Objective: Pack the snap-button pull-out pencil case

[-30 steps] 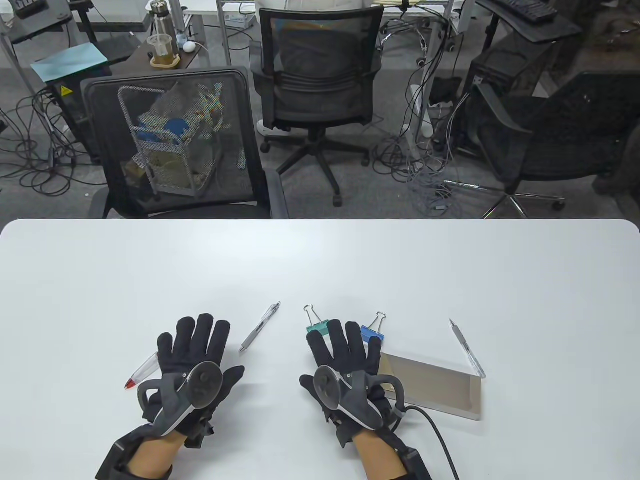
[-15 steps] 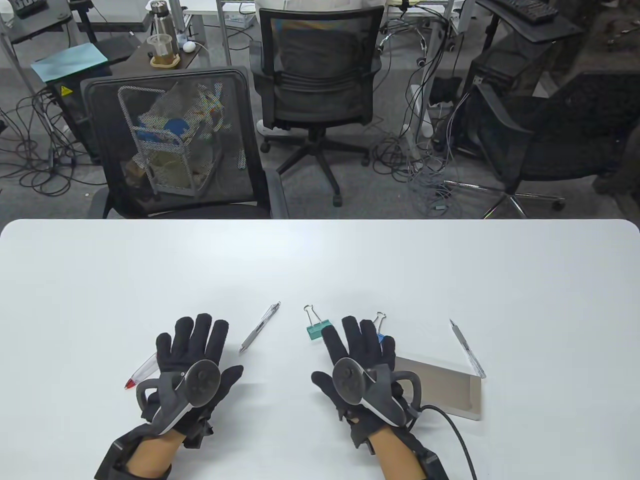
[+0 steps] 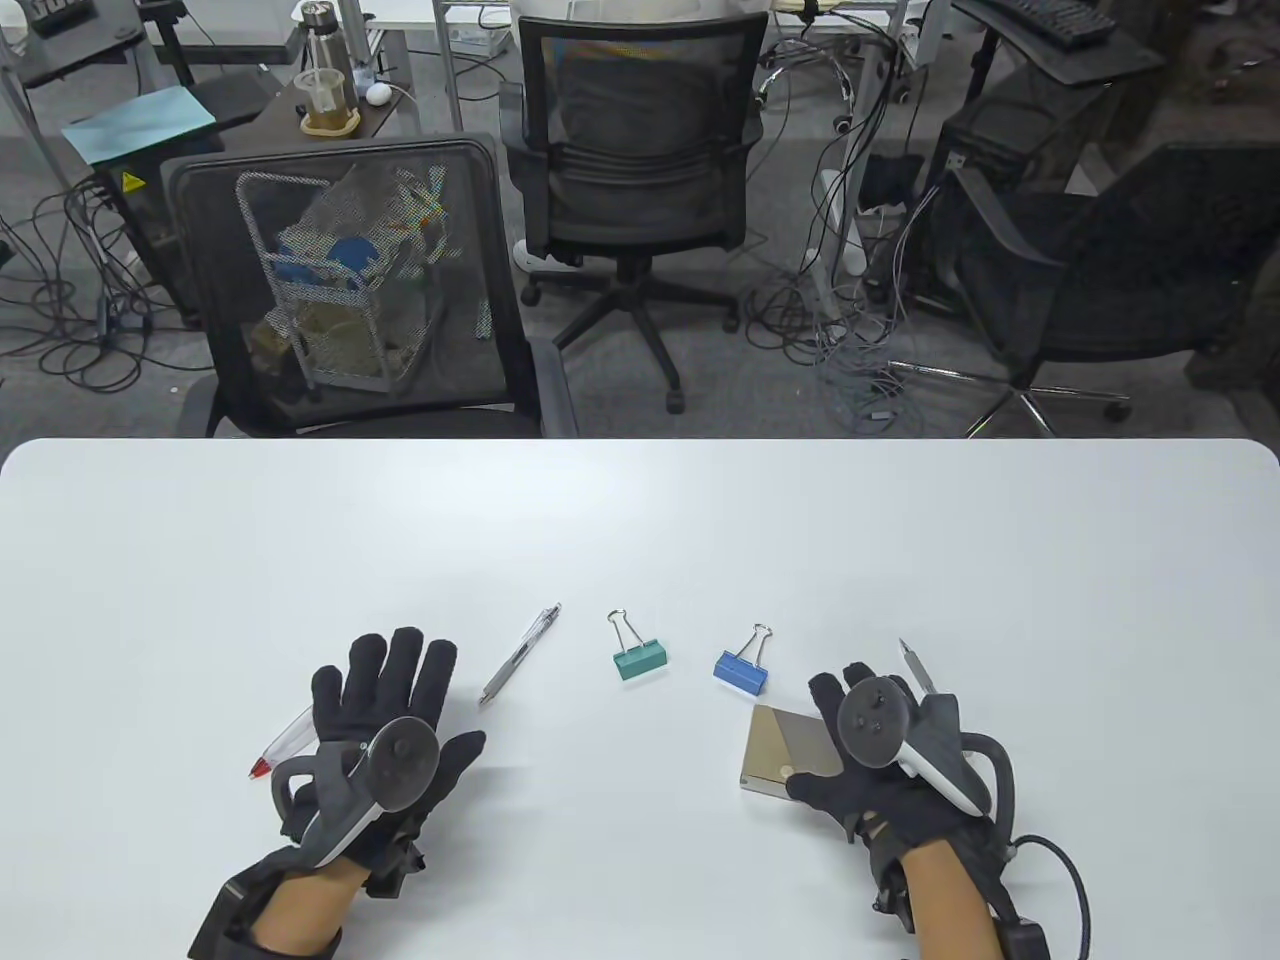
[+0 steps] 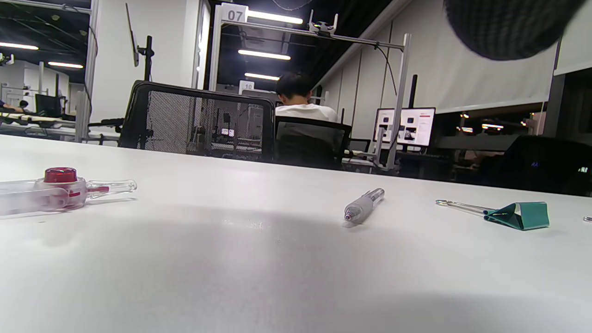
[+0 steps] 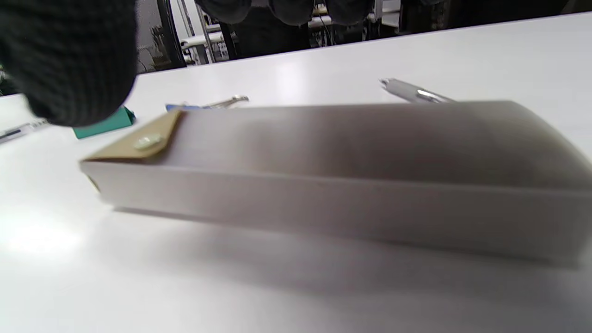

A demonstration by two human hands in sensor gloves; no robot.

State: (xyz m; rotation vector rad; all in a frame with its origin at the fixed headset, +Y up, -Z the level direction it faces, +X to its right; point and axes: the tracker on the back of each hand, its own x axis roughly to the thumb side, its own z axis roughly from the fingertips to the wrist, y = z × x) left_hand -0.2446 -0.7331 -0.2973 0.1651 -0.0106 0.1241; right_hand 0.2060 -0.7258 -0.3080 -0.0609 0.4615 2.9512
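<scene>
At the far left of the white table (image 3: 640, 520) lies a clear pen with a red cap (image 3: 283, 742), its near part hidden under the left hand (image 3: 385, 720). In the left wrist view this pen (image 4: 60, 189) rests flat on the tabletop. The left hand lies palm down on the table, fingers extended and slightly spread, gripping nothing.

Just right of the left hand's fingers lies a grey click pen (image 3: 519, 655), angled up to the right and apart from the glove. Next comes a green binder clip (image 3: 638, 657) with its wire handles pointing away from the person, then a blue binder clip (image 3: 743, 668) set likewise. The two clips are well apart from each other.

Near the blue clip, toward the person, lies the pencil case (image 3: 785, 748), beige-grey and flat on the table. The right wrist view shows its tan flap fastened by a snap button (image 5: 148, 141) at its left end. The right hand (image 3: 880, 760) is over the case's right part, thumb at the near edge and fingers past the far edge; whether it grips the case or only rests on it cannot be told.

A silver pen (image 3: 915, 663) projects from behind the right hand, beside the case's far side.
</scene>
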